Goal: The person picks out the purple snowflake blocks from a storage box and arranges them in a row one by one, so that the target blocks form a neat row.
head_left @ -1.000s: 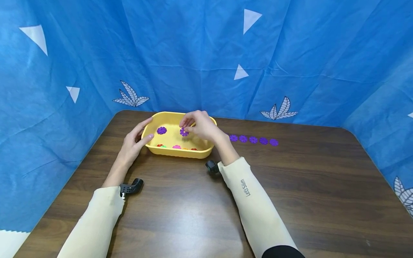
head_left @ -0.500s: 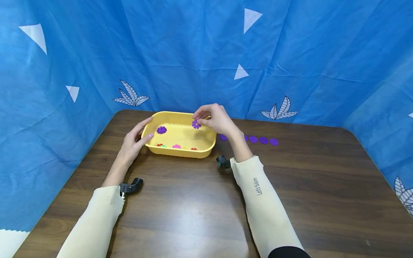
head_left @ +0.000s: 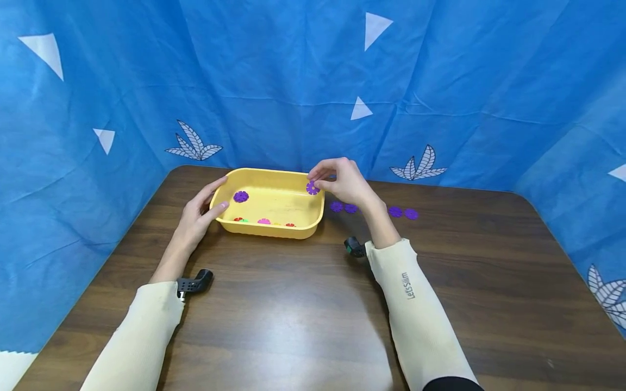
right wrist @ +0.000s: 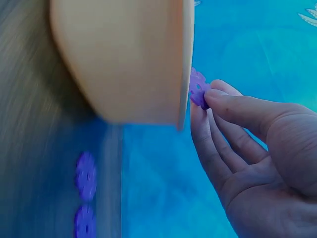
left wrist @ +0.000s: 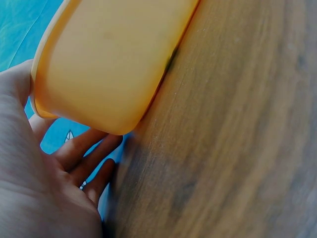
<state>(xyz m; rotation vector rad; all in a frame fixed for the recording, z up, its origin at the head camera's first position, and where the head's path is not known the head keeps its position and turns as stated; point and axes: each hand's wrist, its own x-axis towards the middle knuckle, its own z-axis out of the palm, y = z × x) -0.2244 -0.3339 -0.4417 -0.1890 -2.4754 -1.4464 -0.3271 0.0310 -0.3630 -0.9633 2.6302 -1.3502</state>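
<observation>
My left hand point(head_left: 195, 214) grips the left end of a yellow plastic basin point(head_left: 264, 230), thumb over the rim and the other fingers against the outside wall. Between thumb and fingertips, my right hand point(head_left: 344, 182) pinches a purple snowflake disc point(head_left: 313, 188), held above the basin's right end. The right wrist view shows this notched disc point(right wrist: 198, 89) close beside the basin's rim. Inside the basin, at the left, lie purple snowflake discs point(head_left: 241, 196) that overlap. A pink disc point(head_left: 264, 221) and a few red and green ones show partly behind the front wall.
On the brown wooden table point(head_left: 274, 304), a row of purple discs point(head_left: 395, 212) runs to the right of the basin, partly hidden by my right wrist. A blue patterned cloth point(head_left: 303, 81) hangs behind and at both sides.
My right hand has lifted the purple disc from inside the basin and carried it right, to the basin's right end. My left hand keeps its grip on the basin.
</observation>
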